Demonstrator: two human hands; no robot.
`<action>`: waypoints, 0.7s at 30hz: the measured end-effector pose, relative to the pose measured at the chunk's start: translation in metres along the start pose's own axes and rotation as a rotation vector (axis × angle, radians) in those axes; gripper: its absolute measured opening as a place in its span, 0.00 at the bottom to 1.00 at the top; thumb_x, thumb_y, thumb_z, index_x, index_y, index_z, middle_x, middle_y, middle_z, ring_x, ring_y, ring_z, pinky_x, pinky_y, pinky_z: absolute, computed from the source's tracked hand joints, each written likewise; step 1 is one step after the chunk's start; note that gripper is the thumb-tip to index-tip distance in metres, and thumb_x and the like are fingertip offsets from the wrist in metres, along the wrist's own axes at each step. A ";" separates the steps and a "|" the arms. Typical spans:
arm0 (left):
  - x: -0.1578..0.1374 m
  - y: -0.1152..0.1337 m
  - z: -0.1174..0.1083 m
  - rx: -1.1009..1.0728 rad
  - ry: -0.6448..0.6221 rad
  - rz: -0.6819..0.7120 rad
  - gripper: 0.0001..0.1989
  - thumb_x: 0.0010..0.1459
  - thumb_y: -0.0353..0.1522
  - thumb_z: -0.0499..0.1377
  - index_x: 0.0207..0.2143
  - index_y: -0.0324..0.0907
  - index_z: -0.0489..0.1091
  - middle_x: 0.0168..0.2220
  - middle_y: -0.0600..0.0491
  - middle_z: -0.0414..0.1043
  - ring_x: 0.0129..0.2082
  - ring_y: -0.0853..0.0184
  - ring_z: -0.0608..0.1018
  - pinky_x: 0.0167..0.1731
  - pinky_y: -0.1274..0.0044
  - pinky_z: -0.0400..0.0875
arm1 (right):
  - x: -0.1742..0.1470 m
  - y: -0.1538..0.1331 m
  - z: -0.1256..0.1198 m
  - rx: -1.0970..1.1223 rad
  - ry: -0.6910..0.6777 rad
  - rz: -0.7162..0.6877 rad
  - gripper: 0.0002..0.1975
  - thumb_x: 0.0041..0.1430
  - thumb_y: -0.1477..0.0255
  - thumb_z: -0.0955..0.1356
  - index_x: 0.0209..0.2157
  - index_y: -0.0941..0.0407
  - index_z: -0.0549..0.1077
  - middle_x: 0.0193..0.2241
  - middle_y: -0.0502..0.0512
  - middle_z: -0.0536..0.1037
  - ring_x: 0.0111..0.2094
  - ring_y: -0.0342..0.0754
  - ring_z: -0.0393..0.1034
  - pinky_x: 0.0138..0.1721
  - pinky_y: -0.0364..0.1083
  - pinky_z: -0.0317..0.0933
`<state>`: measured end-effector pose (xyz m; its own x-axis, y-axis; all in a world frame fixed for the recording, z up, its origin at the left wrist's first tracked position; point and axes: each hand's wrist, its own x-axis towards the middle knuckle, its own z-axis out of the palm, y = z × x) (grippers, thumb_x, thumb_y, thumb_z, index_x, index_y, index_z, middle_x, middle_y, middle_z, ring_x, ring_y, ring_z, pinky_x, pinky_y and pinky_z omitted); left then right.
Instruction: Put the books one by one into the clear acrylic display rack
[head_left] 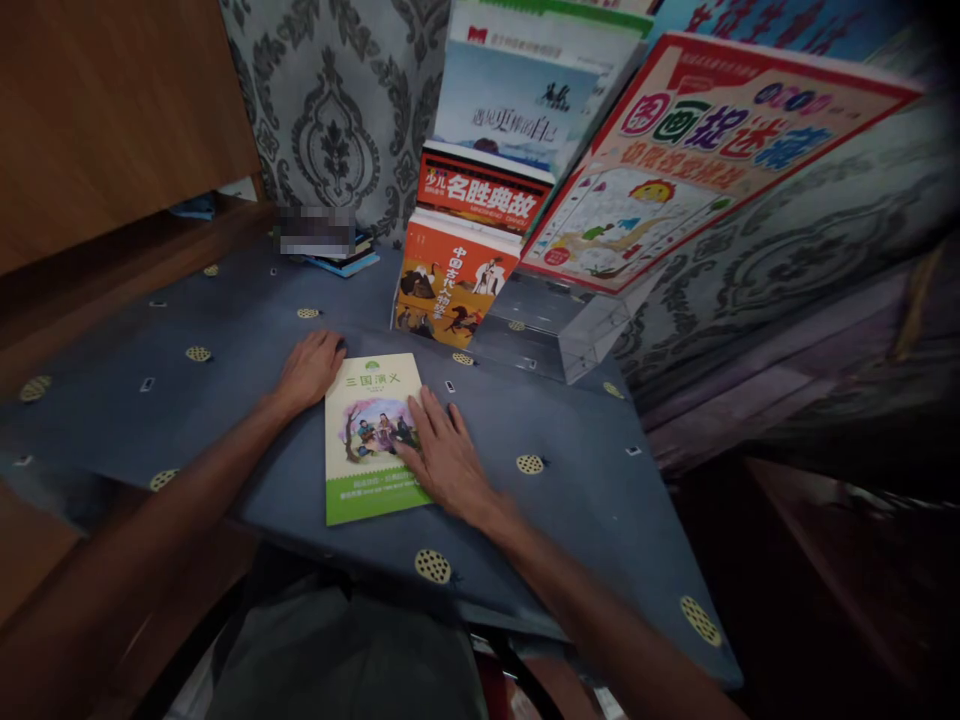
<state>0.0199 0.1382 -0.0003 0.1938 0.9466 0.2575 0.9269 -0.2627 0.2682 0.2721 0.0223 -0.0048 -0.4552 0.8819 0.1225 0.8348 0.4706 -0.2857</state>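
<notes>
While left fingers [324, 346] and right fingers [436, 411] rest loose, the illustrated book [369, 440] (cream, green-bottomed) lies flat.

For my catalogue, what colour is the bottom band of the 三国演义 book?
The bottom band is green; best seen in the head view.

"三国演义" on cream-green book [373, 438], "中国古代人物故事" on orange book [454, 285], "名胜典故" on red book [484, 196], "图画捉迷藏" on pink book [712, 165]

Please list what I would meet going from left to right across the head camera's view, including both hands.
Wooden panel → left hand → cream-and-green book → right hand → large red-bordered book.
</notes>
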 end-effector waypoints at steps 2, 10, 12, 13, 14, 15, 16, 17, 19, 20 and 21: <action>0.000 0.001 -0.001 -0.006 -0.003 -0.009 0.17 0.68 0.34 0.47 0.51 0.38 0.70 0.51 0.40 0.74 0.53 0.52 0.74 0.55 0.60 0.67 | -0.016 -0.004 -0.001 -0.002 -0.011 -0.013 0.35 0.72 0.53 0.53 0.70 0.60 0.52 0.72 0.68 0.51 0.73 0.57 0.43 0.70 0.63 0.44; -0.013 0.009 0.000 -0.199 0.058 -0.075 0.18 0.66 0.33 0.48 0.55 0.38 0.66 0.60 0.37 0.66 0.60 0.51 0.71 0.60 0.60 0.66 | -0.029 -0.013 -0.007 -0.020 -0.059 -0.004 0.34 0.73 0.54 0.53 0.71 0.61 0.51 0.72 0.66 0.50 0.73 0.56 0.43 0.71 0.61 0.44; -0.021 0.012 0.003 -0.291 0.122 -0.073 0.18 0.65 0.33 0.49 0.56 0.39 0.65 0.62 0.38 0.64 0.66 0.51 0.64 0.63 0.59 0.62 | -0.027 -0.014 -0.009 -0.020 -0.064 -0.001 0.35 0.73 0.53 0.53 0.71 0.61 0.51 0.72 0.66 0.50 0.73 0.56 0.43 0.71 0.61 0.44; -0.025 0.014 0.005 -0.341 0.150 -0.081 0.19 0.64 0.33 0.50 0.56 0.40 0.64 0.62 0.38 0.64 0.68 0.51 0.62 0.65 0.58 0.60 | -0.027 -0.014 -0.010 -0.022 -0.068 0.000 0.35 0.73 0.53 0.53 0.71 0.61 0.51 0.72 0.66 0.49 0.73 0.56 0.43 0.71 0.61 0.44; -0.028 0.016 0.007 -0.406 0.173 -0.108 0.20 0.64 0.33 0.51 0.57 0.40 0.63 0.61 0.39 0.65 0.69 0.51 0.61 0.65 0.57 0.59 | -0.027 -0.015 -0.011 -0.025 -0.071 0.002 0.35 0.73 0.53 0.53 0.71 0.61 0.51 0.72 0.66 0.49 0.73 0.56 0.43 0.71 0.61 0.43; -0.030 0.017 0.009 -0.508 0.193 -0.166 0.20 0.63 0.33 0.52 0.57 0.40 0.62 0.61 0.39 0.65 0.68 0.52 0.61 0.66 0.56 0.58 | -0.027 -0.015 -0.011 -0.029 -0.075 0.004 0.35 0.73 0.53 0.53 0.71 0.61 0.51 0.72 0.66 0.49 0.73 0.56 0.42 0.71 0.61 0.43; -0.031 0.018 0.010 -0.637 0.210 -0.246 0.21 0.62 0.33 0.53 0.58 0.41 0.62 0.62 0.40 0.65 0.68 0.52 0.62 0.66 0.57 0.58 | -0.027 -0.016 -0.012 -0.033 -0.080 0.005 0.35 0.73 0.53 0.53 0.70 0.62 0.51 0.72 0.67 0.49 0.73 0.56 0.42 0.71 0.61 0.43; -0.033 0.019 0.011 -0.774 0.225 -0.331 0.22 0.61 0.32 0.54 0.58 0.42 0.61 0.63 0.41 0.64 0.67 0.53 0.63 0.66 0.57 0.59 | -0.027 -0.016 -0.013 -0.038 -0.086 0.007 0.35 0.73 0.54 0.53 0.70 0.63 0.51 0.72 0.67 0.49 0.73 0.56 0.42 0.71 0.61 0.43; -0.034 0.020 0.013 -1.005 0.256 -0.466 0.22 0.61 0.31 0.55 0.58 0.43 0.61 0.64 0.41 0.63 0.66 0.54 0.65 0.64 0.59 0.62 | -0.028 -0.017 -0.013 -0.045 -0.095 0.010 0.35 0.73 0.54 0.54 0.70 0.64 0.51 0.72 0.68 0.50 0.73 0.56 0.42 0.71 0.61 0.44; -0.035 0.021 0.014 -1.079 0.274 -0.500 0.21 0.61 0.31 0.54 0.57 0.43 0.61 0.64 0.40 0.64 0.66 0.55 0.66 0.63 0.60 0.63 | -0.028 -0.016 -0.013 -0.047 -0.097 0.009 0.35 0.73 0.55 0.54 0.71 0.64 0.51 0.72 0.68 0.50 0.73 0.56 0.42 0.71 0.61 0.44; -0.036 0.022 0.014 -1.125 0.290 -0.514 0.21 0.61 0.31 0.54 0.56 0.42 0.61 0.63 0.39 0.65 0.65 0.55 0.68 0.62 0.60 0.65 | -0.028 -0.015 -0.012 -0.048 -0.098 0.005 0.35 0.73 0.55 0.55 0.71 0.64 0.50 0.72 0.68 0.49 0.73 0.56 0.42 0.70 0.61 0.44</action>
<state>0.0377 0.1009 -0.0165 -0.3148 0.9481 0.0445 0.0625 -0.0260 0.9977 0.2754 -0.0090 0.0076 -0.4769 0.8785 0.0268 0.8501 0.4688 -0.2401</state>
